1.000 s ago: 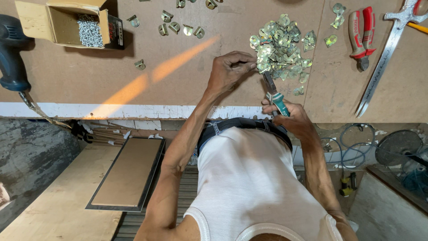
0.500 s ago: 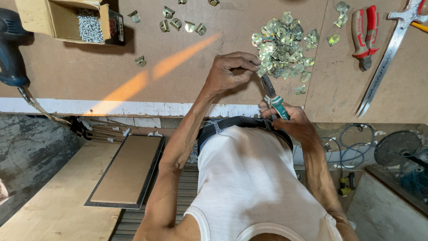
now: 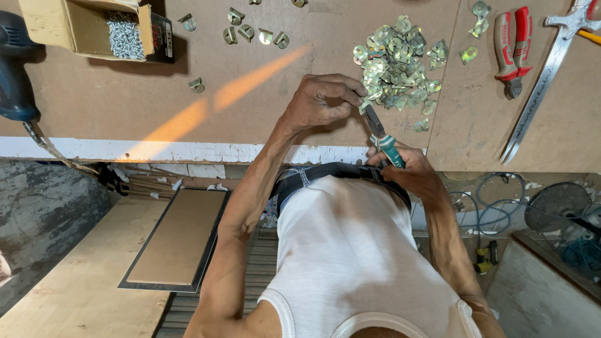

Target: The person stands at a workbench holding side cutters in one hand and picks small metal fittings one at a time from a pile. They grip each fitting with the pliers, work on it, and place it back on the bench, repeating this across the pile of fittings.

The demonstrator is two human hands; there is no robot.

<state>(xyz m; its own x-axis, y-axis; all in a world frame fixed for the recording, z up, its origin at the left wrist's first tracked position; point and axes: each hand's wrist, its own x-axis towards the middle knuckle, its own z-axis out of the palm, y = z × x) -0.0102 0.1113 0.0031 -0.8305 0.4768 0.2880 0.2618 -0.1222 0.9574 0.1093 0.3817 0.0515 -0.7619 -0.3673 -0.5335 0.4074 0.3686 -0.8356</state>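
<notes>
Pliers (image 3: 383,136) in right hand (image 3: 410,172) grip clip near bench edge (image 3: 188,150).

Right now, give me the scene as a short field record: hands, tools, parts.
left hand: pinches a small metal clip at the plier tips
right hand: grips teal pliers
clip pile: on bench, just beyond the hands
screw box: open, far left
red pliers: right of the pile
drill: left edge
</notes>
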